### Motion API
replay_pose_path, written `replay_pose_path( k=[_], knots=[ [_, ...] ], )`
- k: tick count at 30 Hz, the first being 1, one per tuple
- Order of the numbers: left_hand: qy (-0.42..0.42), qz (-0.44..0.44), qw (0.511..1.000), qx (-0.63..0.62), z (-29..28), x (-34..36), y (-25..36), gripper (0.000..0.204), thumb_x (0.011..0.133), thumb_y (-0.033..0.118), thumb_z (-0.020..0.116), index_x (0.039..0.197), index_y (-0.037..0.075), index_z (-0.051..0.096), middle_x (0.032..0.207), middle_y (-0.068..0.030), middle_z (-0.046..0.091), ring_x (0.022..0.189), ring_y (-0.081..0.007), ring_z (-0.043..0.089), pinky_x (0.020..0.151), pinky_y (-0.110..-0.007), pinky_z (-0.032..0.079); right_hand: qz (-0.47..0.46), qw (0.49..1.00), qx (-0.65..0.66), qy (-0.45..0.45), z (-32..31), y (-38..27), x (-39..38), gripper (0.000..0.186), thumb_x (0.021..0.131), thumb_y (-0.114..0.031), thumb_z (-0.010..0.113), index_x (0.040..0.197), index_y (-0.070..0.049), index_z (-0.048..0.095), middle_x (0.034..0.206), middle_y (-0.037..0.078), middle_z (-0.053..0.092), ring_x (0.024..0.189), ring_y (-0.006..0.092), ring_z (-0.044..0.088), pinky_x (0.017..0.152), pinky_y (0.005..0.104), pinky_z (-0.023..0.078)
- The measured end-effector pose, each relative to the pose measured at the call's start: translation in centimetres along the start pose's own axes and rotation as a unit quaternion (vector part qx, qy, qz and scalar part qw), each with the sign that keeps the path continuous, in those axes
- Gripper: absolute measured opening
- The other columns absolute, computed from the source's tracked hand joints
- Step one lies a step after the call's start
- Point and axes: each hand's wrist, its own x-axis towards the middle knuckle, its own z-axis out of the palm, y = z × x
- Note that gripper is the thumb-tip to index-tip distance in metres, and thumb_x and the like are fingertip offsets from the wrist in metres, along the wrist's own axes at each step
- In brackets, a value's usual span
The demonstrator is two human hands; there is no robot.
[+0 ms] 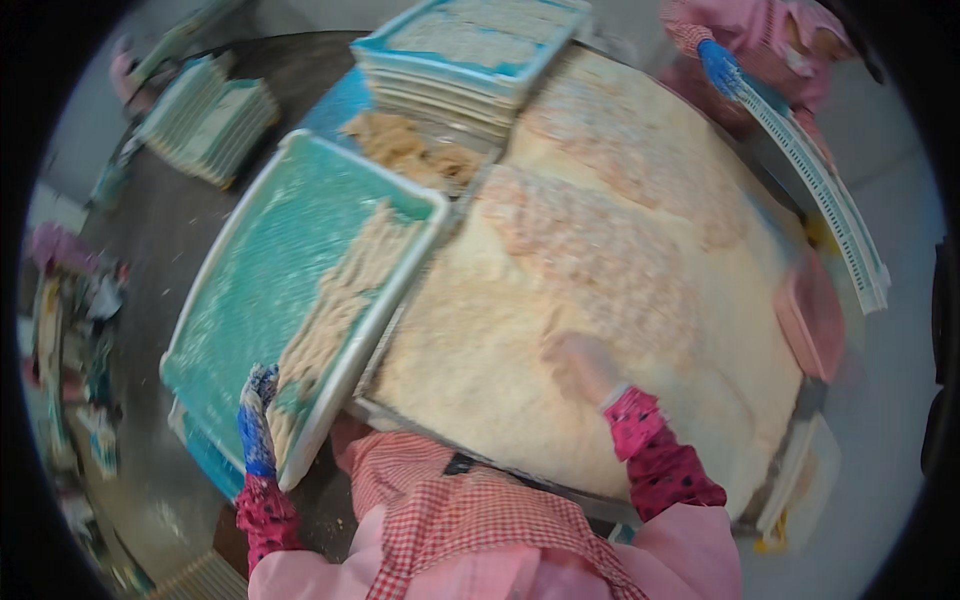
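Two hands are at work across a tray and a metal-edged bench [402, 418] spread with pale crumb [470, 370]. The left hand [258, 425], in a blue glove dusted white, is at the near end of a white tray [430, 215] lined in teal, beside a long strip of coated pieces [345, 290] lying along the tray's right side; whether its grip is pinching anything cannot be told. The right hand [588, 366], pale and blurred, reaches down into the crumb near a heap of lumpy, coated pieces [590, 265]; its fingertips are hidden, so the state of that grip cannot be told either. The worker wears spotted pink sleeve covers [668, 462] and a red-and-white checked apron [450, 500]. Beyond the tray lie a crumpled tan mass [400, 145] and a stack of pale trays [440, 85], the topmost lined in blue and filled. At upper right, a co-worker in pink, with a blue-gloved hand [718, 68], holds a white slotted tray [830, 200]. A pink tub [812, 318] leans at the bench's right edge. Small items at far left [100, 380] are too blurred for any markings to be read.
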Motion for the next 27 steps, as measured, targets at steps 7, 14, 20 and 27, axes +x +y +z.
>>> replay_pose_path(
  k=[7,14,20,27],
  knots=[
    [-0.427,0.151,0.814,0.365,24.3,-0.4,-5.9,0.068,0.069,0.030,0.068,0.125,0.000,0.044,0.120,-0.0220,0.049,0.110,-0.0378,0.046,0.095,-0.043,0.036,0.195,0.976,-0.044,0.085,4.5,-2.7,-9.1,0.066,0.059,-0.022,0.076,0.114,-0.004,0.044,0.107,0.021,0.050,0.102,0.0373,0.047,0.085,0.0412,0.041],
    [-0.575,0.278,0.677,0.366,35.3,-3.9,-10.4,0.051,0.077,0.025,0.060,0.124,0.011,0.048,0.118,-0.0130,0.054,0.101,-0.0305,0.054,0.081,-0.038,0.046,0.343,0.889,-0.068,0.295,-2.8,4.5,-9.2,0.033,0.068,-0.008,0.064,0.098,-0.003,0.054,0.093,0.013,0.058,0.094,0.0341,0.051,0.082,0.0430,0.041],
    [-0.552,0.288,0.703,0.344,34.9,-5.5,-8.1,0.046,0.079,0.032,0.058,0.120,0.012,0.052,0.110,-0.0125,0.058,0.100,-0.0307,0.054,0.084,-0.039,0.044,0.161,0.937,-0.263,0.164,-3.1,6.7,-7.2,0.022,0.066,-0.003,0.059,0.088,-0.005,0.057,0.081,0.011,0.059,0.080,0.0299,0.057,0.070,0.0398,0.044],
    [-0.524,0.286,0.730,0.333,33.7,-4.5,-8.3,0.037,0.078,0.024,0.060,0.113,0.013,0.057,0.114,-0.0121,0.055,0.101,-0.0308,0.053,0.085,-0.039,0.043,0.330,0.897,0.091,0.281,-4.1,4.8,-11.7,0.021,0.068,-0.009,0.064,0.088,-0.007,0.061,0.079,0.009,0.060,0.077,0.0261,0.060,0.071,0.0354,0.046]
  ],
)
